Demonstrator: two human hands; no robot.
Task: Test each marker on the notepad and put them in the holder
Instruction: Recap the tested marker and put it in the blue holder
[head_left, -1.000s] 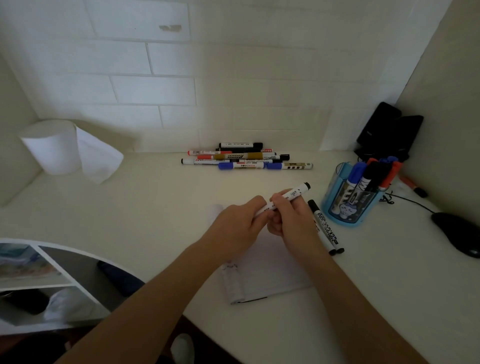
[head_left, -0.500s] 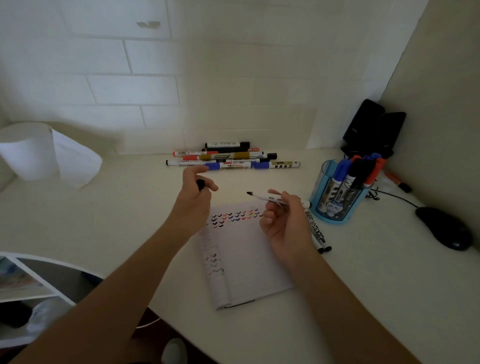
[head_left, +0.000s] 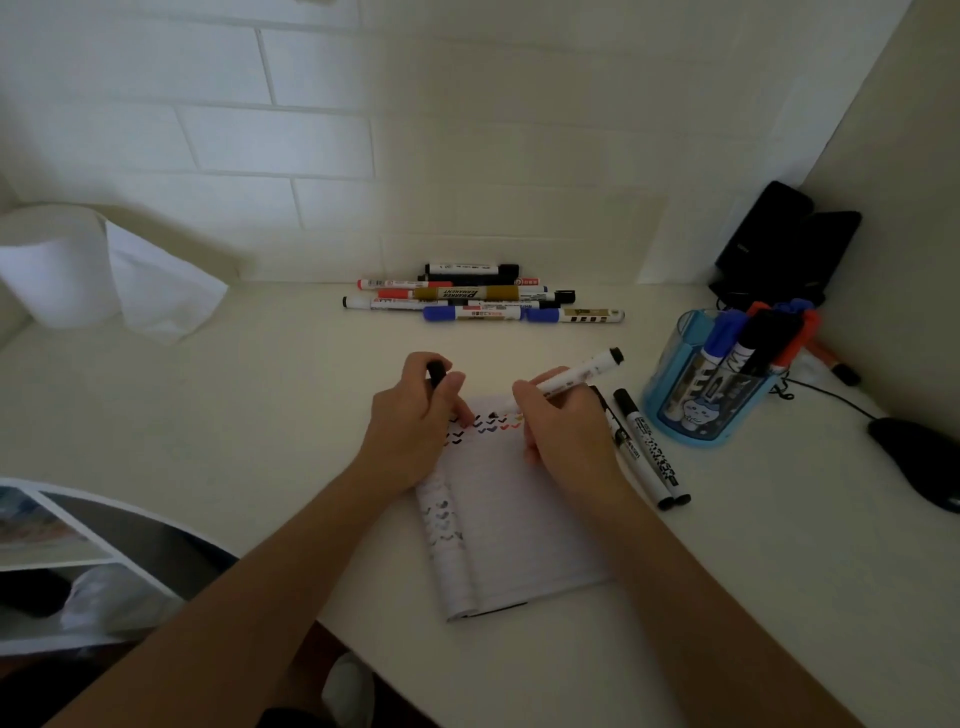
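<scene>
My right hand (head_left: 563, 431) grips a white marker (head_left: 576, 376) with its tip down on the top of the notepad (head_left: 514, 525), beside rows of coloured test marks. My left hand (head_left: 415, 421) holds the marker's black cap (head_left: 436, 372) and rests its fingers on the notepad's upper left. Two black-and-white markers (head_left: 649, 452) lie just right of the notepad. The blue holder (head_left: 696, 400) at right contains several markers. A pile of markers (head_left: 483, 299) lies against the back wall.
A paper roll (head_left: 57, 260) stands at the far left. A black mouse (head_left: 919, 462) with its cable lies at the right edge, black boxes (head_left: 784, 244) in the back right corner, and an orange marker (head_left: 831, 361) behind the holder. A white shelf (head_left: 78, 540) is below left.
The cap came off the marker into my left hand. My right hand turned the marker and lowered its tip onto the notepad, and my left hand came down onto the pad.
</scene>
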